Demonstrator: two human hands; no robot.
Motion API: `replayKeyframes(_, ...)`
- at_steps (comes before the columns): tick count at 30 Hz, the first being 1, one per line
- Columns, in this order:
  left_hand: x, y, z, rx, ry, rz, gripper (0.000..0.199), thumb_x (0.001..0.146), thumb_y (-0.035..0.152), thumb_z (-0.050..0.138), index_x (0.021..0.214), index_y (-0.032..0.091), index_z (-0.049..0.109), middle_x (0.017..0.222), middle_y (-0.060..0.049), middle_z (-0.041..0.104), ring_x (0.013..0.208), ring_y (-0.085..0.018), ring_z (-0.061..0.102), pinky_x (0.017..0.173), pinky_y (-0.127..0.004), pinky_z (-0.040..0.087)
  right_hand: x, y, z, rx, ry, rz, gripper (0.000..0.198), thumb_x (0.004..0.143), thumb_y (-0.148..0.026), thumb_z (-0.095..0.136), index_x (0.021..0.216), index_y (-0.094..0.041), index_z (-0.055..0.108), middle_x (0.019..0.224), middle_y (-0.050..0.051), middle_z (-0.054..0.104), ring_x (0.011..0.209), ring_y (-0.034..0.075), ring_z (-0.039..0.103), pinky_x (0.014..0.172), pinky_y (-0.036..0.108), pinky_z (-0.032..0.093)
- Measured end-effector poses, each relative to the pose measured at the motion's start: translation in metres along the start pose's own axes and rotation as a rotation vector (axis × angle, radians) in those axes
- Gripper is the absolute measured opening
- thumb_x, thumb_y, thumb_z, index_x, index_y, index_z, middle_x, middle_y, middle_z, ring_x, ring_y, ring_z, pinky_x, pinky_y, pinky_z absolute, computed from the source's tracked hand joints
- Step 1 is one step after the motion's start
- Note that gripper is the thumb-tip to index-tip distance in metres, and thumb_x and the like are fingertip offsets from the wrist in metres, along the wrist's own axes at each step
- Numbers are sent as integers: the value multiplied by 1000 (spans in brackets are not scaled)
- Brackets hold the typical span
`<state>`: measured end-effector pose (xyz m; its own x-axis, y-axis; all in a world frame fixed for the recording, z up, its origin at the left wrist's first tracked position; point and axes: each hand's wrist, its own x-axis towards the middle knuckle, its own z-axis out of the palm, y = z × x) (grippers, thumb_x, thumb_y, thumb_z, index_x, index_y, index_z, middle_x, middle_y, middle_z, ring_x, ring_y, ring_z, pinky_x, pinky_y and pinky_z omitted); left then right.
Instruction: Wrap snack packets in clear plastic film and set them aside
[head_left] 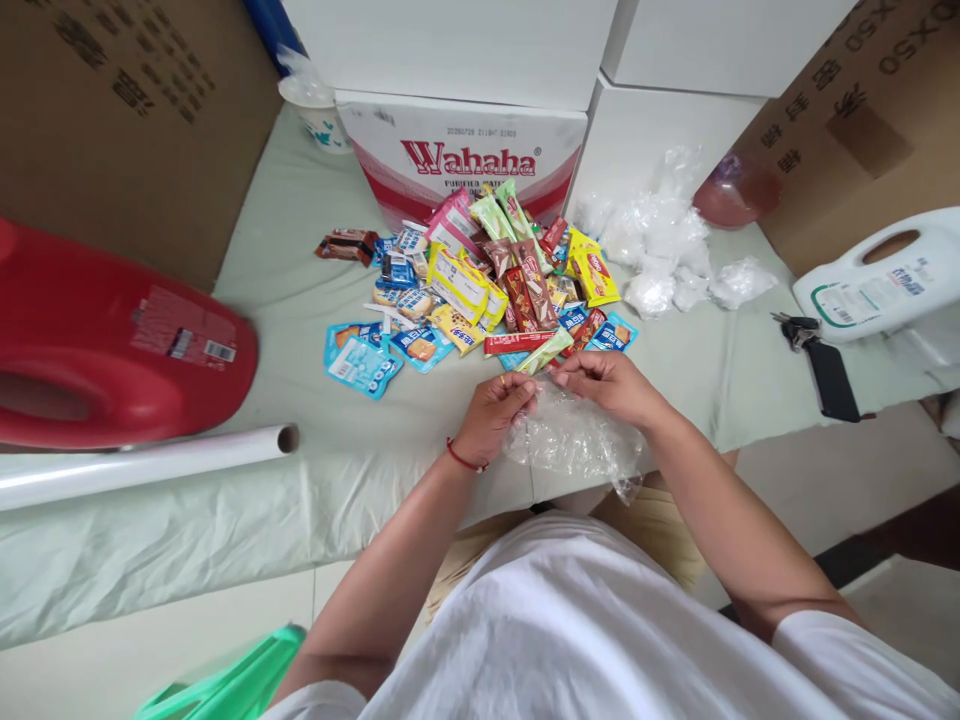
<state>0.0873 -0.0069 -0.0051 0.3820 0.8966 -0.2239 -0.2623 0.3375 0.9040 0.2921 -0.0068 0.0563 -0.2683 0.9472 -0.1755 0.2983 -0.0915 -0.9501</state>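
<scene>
Between my two hands a clear plastic bag [574, 435] hangs crumpled over the table's front edge. My left hand [495, 405] has thumb and fingers pinched on the bag's upper left edge; a red cord circles that wrist. Fingers of my right hand [604, 385] are closed on its upper right edge. Just beyond the fingertips lies a light green wrapped snack bar [545, 352]. Behind it spreads a heap of wrapped snacks, with yellow packets [459, 283], brown wafer bars [532, 280] and blue biscuit packets [364, 367]. Whatever the bag contains, if anything, I cannot make out.
A Wahaha carton [465, 150] stands behind the snacks. Crumpled clear bags [652, 245] lie to its right, near a white jug [885, 275], keys and a black phone [831, 380]. At left are a red jug [112, 340] and a plastic film roll [150, 465].
</scene>
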Motion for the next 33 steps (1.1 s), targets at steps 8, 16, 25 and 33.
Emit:
replayKeyframes(8, -38, 20, 16, 419, 600, 417, 17, 90, 39, 70, 92, 22, 67, 82, 0, 60, 71, -13, 50, 67, -26, 41, -5, -8, 4, 141, 119, 92, 47, 78, -64, 77, 78, -18, 68, 56, -5, 55, 52, 9, 41, 52, 24, 30)
replayKeyframes(16, -42, 28, 54, 62, 190, 43, 46, 80, 65, 75, 91, 23, 61, 84, -2, 67, 68, -16, 61, 54, -26, 45, -20, -22, 25, 238, 176, 13, 41, 82, -60, 77, 84, -20, 69, 68, -2, 64, 61, 12, 53, 59, 26, 41)
replayKeyframes(25, -30, 16, 60, -111, 282, 79, 36, 80, 53, 80, 87, 19, 69, 95, -5, 75, 86, -18, 70, 83, -32, 53, -38, -16, 21, 338, 370, -1, 38, 83, -58, 77, 87, -21, 68, 68, -2, 62, 57, 11, 47, 54, 24, 36)
replayKeyframes(33, -26, 15, 81, -191, 256, 87, 41, 69, 50, 90, 84, 18, 69, 82, -1, 72, 81, -15, 66, 83, -30, 53, -46, -3, 33, 351, 399, 7, 37, 85, -55, 77, 90, -20, 69, 69, -3, 62, 54, 8, 42, 51, 23, 32)
